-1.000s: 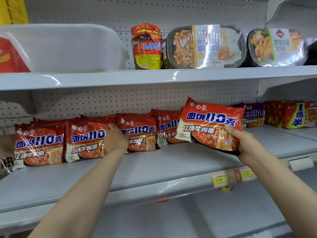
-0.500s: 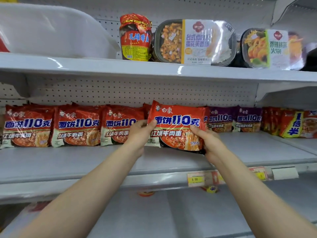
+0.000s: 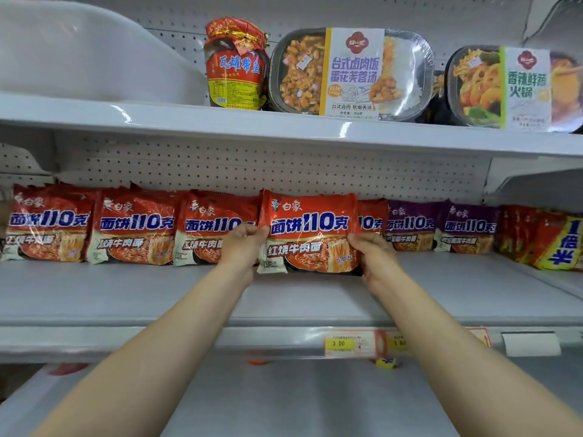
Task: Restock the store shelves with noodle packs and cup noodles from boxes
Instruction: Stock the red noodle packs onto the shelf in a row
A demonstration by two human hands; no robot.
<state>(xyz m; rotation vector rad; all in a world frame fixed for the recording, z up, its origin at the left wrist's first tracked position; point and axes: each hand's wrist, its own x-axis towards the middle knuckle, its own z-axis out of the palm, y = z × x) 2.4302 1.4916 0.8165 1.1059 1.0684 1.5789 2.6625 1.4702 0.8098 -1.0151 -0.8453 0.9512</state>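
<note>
Both hands grip one red noodle pack point(image 3: 310, 231) upright on the middle shelf point(image 3: 284, 298): our left hand point(image 3: 243, 247) pinches its left edge, our right hand point(image 3: 375, 257) its right edge.

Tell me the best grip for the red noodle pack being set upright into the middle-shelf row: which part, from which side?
Take the red noodle pack by its two short side edges, coming straight in from the shelf front. It stands upright, face out, with neighbours close on both sides, so only the front side edges look reachable. The left hand and right hand already pinch it there, one on each edge.
</note>
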